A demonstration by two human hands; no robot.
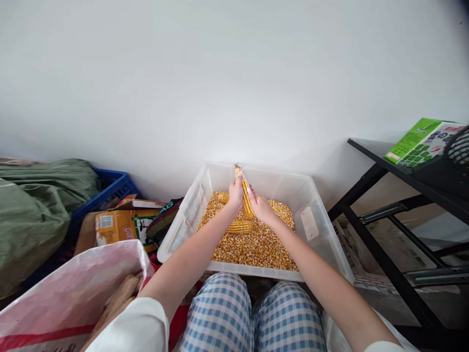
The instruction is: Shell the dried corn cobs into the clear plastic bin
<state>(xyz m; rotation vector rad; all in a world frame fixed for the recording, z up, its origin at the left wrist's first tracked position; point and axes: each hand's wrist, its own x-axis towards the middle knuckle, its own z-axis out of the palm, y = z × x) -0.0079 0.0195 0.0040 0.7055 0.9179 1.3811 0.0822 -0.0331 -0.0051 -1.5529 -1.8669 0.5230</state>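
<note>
- Head view, far left: sack (69, 286) with brown stuff (122, 296) inside (bare cobs, maybe).
- Bin (324, 215): loose kernels (256, 249) spread thick, so plenty looks done; small cob (223, 197) and lower cob (240, 227) lie there, kernels on.
- Left hand (236, 193) wraps the held cob (248, 203) up top, over the bin; many kernels left.
- Right hand (261, 205) pinches its side.

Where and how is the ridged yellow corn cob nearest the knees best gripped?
Grip the yellow cob around its rounded middle, probably from above: it lies crosswise on the golden loose kernels, top exposed, with the bare left forearm by its left end.
</note>
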